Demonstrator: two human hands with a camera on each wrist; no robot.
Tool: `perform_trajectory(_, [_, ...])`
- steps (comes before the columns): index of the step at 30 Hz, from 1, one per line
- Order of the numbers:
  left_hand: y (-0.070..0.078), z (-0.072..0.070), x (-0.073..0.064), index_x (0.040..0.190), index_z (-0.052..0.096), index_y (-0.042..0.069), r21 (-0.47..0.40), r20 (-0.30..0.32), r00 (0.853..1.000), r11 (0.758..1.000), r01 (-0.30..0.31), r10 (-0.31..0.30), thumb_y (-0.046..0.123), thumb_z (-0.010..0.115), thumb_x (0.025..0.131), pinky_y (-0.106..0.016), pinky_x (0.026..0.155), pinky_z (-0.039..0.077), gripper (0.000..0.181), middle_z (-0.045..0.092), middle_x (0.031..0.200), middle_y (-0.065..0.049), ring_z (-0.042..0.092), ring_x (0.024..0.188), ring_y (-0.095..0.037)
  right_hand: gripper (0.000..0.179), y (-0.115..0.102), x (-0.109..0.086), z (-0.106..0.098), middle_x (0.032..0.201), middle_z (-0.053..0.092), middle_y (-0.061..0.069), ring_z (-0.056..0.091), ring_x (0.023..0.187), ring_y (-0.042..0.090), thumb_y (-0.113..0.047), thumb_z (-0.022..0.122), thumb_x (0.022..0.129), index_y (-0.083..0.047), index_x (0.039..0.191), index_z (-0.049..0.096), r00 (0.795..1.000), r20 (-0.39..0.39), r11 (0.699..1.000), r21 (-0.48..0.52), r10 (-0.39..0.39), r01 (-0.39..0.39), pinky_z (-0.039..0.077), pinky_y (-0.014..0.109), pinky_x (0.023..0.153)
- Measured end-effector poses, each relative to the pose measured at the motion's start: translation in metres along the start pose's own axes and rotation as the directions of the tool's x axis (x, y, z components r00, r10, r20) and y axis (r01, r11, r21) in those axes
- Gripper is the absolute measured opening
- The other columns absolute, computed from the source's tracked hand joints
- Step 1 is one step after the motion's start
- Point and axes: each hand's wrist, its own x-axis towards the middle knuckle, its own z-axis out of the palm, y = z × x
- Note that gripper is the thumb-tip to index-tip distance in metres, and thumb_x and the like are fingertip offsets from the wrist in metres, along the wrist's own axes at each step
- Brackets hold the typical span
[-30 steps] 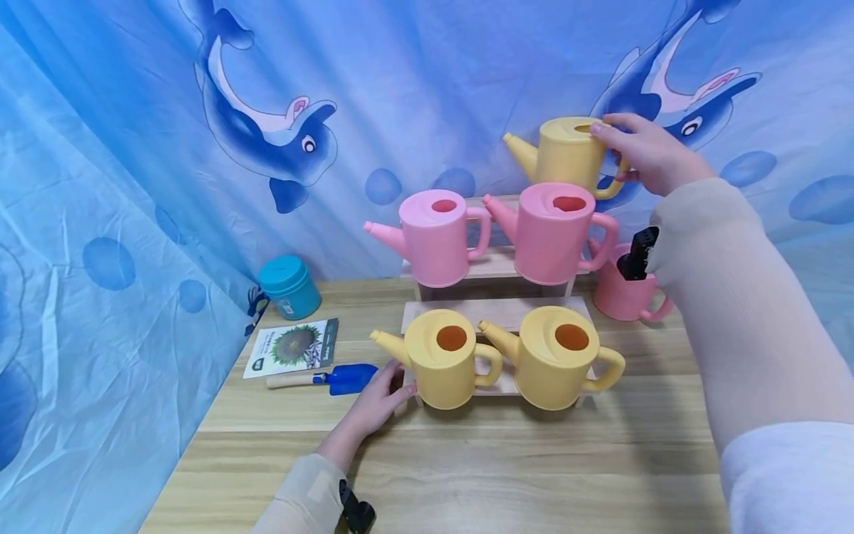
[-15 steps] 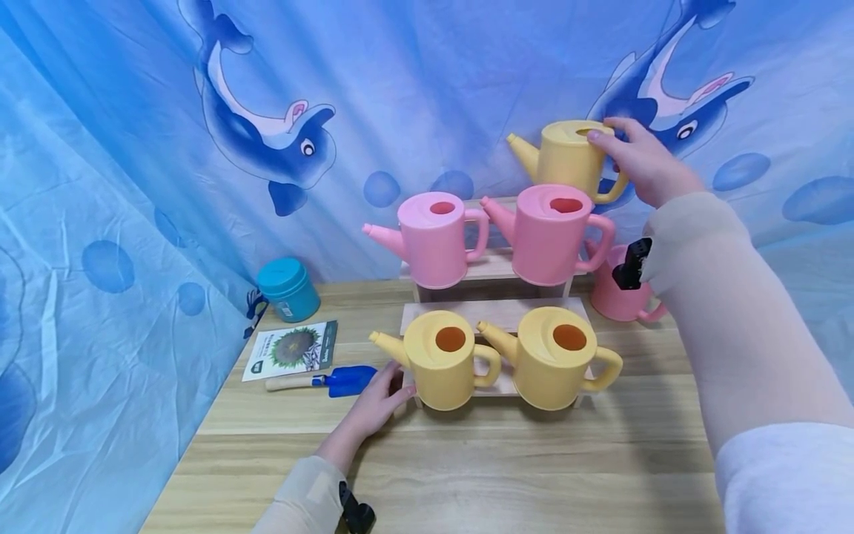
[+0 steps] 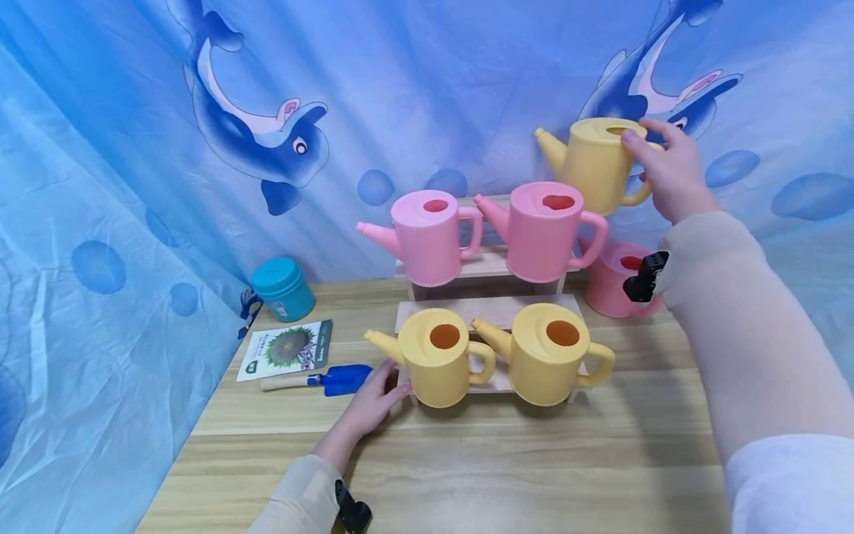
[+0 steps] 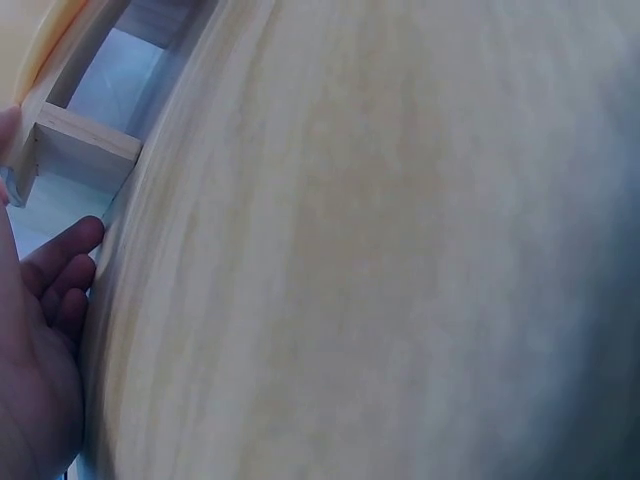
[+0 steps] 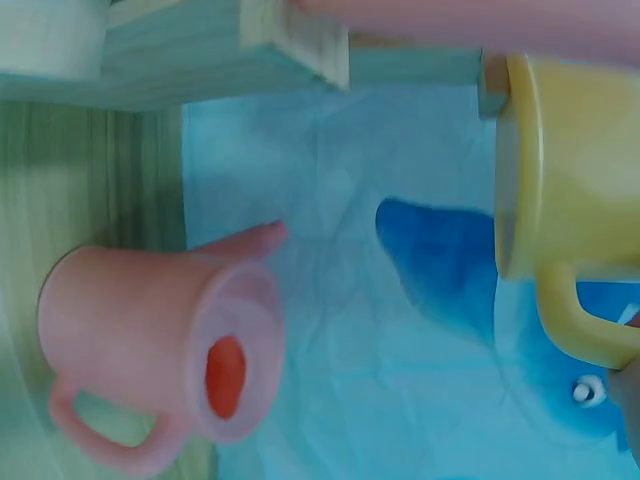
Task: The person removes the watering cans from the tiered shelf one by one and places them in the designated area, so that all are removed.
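In the head view my right hand [image 3: 675,167] grips a yellow watering can [image 3: 600,163] by its top and handle side, at the right end of the stand's top step. Whether its base touches the stand is hidden. My left hand [image 3: 368,403] holds the left front corner of the stepped wooden stand [image 3: 490,315], thumb on the front edge. On the lowest step sit two yellow watering cans, a left one [image 3: 437,363] and a right one [image 3: 548,360]. A light pink watering can [image 3: 427,241] and a darker pink one [image 3: 542,237] occupy the middle step.
Another pink watering can [image 3: 610,282] stands on the table [image 3: 467,467] behind the stand's right side. To the left are a teal jar [image 3: 283,289], a seed packet [image 3: 287,350] and a blue trowel [image 3: 343,379]. A blue dolphin-print curtain [image 3: 400,89] hangs behind.
My right hand has shifted right with the yellow watering can, carrying it away from the stand's middle. The head view has turned slightly. My left hand stays at the stand's corner.
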Motion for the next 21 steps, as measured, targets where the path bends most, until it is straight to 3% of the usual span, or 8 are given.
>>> perform_trajectory(5, [-0.001, 0.0, 0.001, 0.145, 0.034, 0.019, -0.009, -0.002, 1.0, 1.0, 0.015, -0.015, 0.049, 0.057, 0.089, -0.051, 0.097, 0.037, 0.067, 0.049, 0.131, -0.012, 0.047, 0.117, -0.027, 0.079, 0.012, -0.004, -0.022, 0.148, 0.023, -0.007, 0.031, 0.121, 0.013, -0.057, 0.063, 0.072, -0.038, 0.143, 0.033, 0.997, -0.073, 0.999, 0.05, 0.012, -0.008, 0.024, 0.038, 0.108])
perform_trajectory(16, [-0.001, 0.001, 0.002, 0.143, 0.037, 0.018, -0.023, 0.002, 1.0, 1.0, 0.004, -0.004, 0.044, 0.058, 0.09, -0.046, 0.094, 0.04, 0.063, 0.053, 0.122, -0.007, 0.051, 0.107, -0.022, 0.086, 0.056, -0.013, -0.078, 0.146, 0.026, -0.011, 0.03, 0.128, 0.011, -0.055, 0.068, 0.069, -0.039, 0.144, 0.03, 0.982, -0.171, 0.994, 0.091, 0.081, -0.066, 0.016, 0.04, 0.111])
perform_trajectory(21, [-0.001, 0.002, 0.004, 0.141, 0.038, 0.019, -0.024, 0.0, 1.0, 1.0, -0.002, 0.002, 0.044, 0.058, 0.09, -0.043, 0.09, 0.042, 0.061, 0.055, 0.114, -0.004, 0.051, 0.101, -0.019, 0.086, 0.08, -0.021, -0.099, 0.135, 0.033, -0.014, 0.035, 0.121, 0.006, -0.049, 0.073, 0.068, -0.038, 0.143, 0.033, 0.964, -0.234, 0.981, 0.176, 0.123, -0.083, 0.022, 0.033, 0.109])
